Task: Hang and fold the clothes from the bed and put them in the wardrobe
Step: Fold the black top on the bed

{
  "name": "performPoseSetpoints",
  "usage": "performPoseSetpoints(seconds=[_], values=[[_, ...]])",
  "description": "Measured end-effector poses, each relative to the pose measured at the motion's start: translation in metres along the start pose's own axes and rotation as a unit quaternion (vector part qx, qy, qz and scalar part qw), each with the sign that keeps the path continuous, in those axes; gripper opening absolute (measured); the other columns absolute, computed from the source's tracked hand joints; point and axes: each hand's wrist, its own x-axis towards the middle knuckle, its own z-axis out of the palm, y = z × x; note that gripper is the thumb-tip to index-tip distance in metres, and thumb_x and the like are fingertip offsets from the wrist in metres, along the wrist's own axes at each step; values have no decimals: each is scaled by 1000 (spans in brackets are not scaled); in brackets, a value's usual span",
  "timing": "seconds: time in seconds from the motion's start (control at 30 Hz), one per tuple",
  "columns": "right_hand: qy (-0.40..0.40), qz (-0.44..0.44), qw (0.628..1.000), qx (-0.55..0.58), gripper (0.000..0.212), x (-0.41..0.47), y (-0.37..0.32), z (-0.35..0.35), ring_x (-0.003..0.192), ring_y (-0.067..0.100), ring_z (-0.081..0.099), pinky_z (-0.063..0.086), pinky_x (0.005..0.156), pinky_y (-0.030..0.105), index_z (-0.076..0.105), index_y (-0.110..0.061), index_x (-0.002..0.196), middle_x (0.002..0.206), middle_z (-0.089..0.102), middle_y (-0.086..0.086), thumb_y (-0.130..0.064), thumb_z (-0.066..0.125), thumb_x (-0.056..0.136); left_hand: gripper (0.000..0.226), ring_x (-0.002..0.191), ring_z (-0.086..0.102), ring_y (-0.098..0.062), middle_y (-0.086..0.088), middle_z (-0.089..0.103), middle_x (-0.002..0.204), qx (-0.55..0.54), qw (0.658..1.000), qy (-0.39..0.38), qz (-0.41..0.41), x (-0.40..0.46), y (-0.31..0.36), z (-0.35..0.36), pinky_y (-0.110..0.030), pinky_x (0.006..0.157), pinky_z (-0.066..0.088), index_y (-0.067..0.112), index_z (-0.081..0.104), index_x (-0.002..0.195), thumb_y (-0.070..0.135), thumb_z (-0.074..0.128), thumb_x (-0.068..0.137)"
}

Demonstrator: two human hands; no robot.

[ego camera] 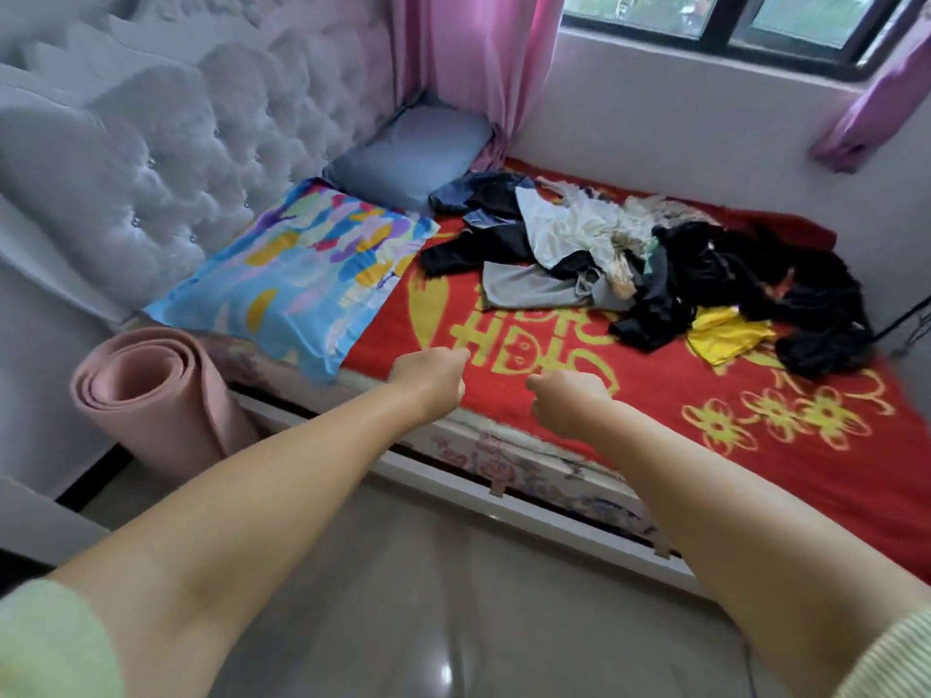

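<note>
Both fists (433,377) empty; clothes (650,264) heaped, tangled.

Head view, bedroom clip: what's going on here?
A person stands at the bed, both arms stretched out toward it. The left hand and right hand have curled fingers and hold nothing. The clothes lie in an untouched heap near the far wall, beyond two pillows. No wardrobe is in view.
</note>
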Motion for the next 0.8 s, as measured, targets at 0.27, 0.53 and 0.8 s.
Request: performPoseSetpoints(seconds=[0.27,0.53,0.8], values=[[-29,48,998,31,40,49,75,15,95,26,61,39,52,27,43,-19,136,119,61,5,-11,33,98,26,86,60,-30,-7,63,108,35,998,-40,43,103,18,14,-31,52,38,12,51,120,17,40,97],[-44,153,985,65,24,131,171,13,98,27,59,42,63,32,52,-14,117,112,61,5,-16,38,98,25,81,60,-29,-7,63,105,60,991,-64,104,265,31,14,-31,50,35,12,51,116,14,39,94],[-78,226,960,144,24,174,236,58,103,29,59,40,66,31,53,-15,115,115,61,5,-22,38,97,20,85,57,-26,-7,60,103,102,973,-115,175,376,67,37,-32,55,38,12,49,115,19,41,97]])
